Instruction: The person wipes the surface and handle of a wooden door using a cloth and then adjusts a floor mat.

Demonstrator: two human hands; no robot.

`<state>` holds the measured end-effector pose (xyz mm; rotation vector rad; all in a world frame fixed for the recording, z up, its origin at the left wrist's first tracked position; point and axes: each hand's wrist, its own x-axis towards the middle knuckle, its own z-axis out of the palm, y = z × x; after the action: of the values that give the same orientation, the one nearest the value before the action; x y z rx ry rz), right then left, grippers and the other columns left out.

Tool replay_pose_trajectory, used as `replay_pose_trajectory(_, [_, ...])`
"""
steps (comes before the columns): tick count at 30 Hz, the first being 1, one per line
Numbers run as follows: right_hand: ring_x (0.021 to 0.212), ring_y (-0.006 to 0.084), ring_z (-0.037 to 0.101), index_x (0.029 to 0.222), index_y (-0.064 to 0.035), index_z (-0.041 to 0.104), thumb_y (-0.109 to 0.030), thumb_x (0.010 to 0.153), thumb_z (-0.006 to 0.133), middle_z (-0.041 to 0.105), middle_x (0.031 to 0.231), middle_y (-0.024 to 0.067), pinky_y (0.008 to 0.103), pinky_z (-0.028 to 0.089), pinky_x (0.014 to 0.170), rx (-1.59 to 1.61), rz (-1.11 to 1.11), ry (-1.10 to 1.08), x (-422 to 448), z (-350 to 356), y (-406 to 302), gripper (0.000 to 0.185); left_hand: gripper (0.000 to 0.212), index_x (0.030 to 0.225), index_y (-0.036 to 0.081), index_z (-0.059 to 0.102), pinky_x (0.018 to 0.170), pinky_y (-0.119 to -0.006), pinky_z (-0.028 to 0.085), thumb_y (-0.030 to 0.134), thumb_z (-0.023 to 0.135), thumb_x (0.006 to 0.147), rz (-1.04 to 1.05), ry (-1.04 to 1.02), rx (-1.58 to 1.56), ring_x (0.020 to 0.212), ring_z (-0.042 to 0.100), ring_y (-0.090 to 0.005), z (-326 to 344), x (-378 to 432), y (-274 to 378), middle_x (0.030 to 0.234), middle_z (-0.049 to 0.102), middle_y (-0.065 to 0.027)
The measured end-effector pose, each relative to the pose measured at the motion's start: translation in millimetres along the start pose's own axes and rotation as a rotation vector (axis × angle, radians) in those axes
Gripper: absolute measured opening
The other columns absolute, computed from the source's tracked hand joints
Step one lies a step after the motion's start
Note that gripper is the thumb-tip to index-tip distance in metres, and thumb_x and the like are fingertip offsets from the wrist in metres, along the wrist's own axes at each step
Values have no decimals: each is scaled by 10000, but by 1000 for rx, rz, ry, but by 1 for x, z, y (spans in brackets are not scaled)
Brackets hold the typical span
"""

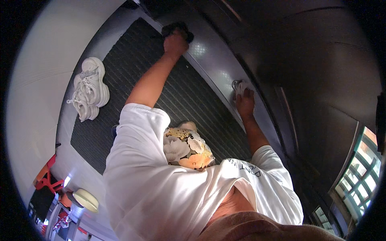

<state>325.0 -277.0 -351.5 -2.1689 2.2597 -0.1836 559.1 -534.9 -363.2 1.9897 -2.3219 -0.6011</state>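
Observation:
My left hand (176, 43) grips a dark, crumpled item (169, 29), perhaps a shoe or cloth, by the upper edge of a dark ribbed mat (144, 51). Shadow hides its exact shape. Farther right, my right hand (245, 102) has its fingers on a white shoe (240, 87), which stands on the light floor strip beside the dark wall. A pair of white lace-up sneakers (92, 87) rests at the mat's left edge. Flower-patterned fabric (187, 147) covers my bent leg, and part of a foot (188, 126) shows beyond it on the mat.
A dark panelled wall or door (313, 75) rises along the right side. The pale wall (39, 75) curves up on the left. At the lower left are a red folding frame (49, 180) and a cream basin (86, 200). A barred window (359, 171) is at the lower right.

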Motion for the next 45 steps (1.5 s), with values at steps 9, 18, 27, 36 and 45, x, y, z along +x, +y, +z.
replay_pose_trajectory(9, [820, 377, 449, 952, 70, 464, -153, 685, 555, 445, 939, 223, 421, 379, 746, 100, 150, -91, -2, 20, 9, 359, 434, 987, -3, 482, 691, -426, 452, 227, 566, 629, 331, -387, -93, 769, 561, -344, 13, -109, 68, 819, 577, -206])
replay_pose_trajectory(18, [785, 377, 469, 919, 69, 454, -131, 675, 558, 445, 857, 222, 432, 411, 674, 146, 116, 17, -5, 24, 15, 332, 515, 1099, 9, 463, 769, -328, 421, 180, 588, 630, 232, -510, -692, 915, 518, -240, -6, -70, 61, 996, 545, -160])
replay_pose_trajectory(27, [821, 361, 469, 907, 38, 489, -165, 671, 540, 468, 918, 226, 425, 412, 712, 246, 219, 0, -6, 29, 11, 316, 278, 813, 108, 553, 607, -393, 398, 271, 624, 599, 732, 384, 358, 739, 501, -259, 25, 115, -37, 782, 537, -84])
replay_pose_trajectory(36, [906, 310, 466, 756, -19, 606, -144, 688, 525, 514, 915, 194, 369, 312, 842, -216, -70, -129, -7, 20, 9, 163, 452, 1016, 98, 519, 856, -430, 356, -18, 542, 579, 810, -49, -148, 1104, 342, -328, 57, -74, 81, 1112, 444, -93])
replay_pose_trajectory(45, [865, 355, 478, 1000, 12, 480, -91, 689, 519, 471, 979, 203, 404, 407, 741, 353, 278, 101, -14, 29, 17, 330, 524, 1114, 11, 442, 804, -323, 394, 69, 561, 606, 519, -779, -737, 972, 483, -251, 70, -153, 73, 1069, 495, -161])
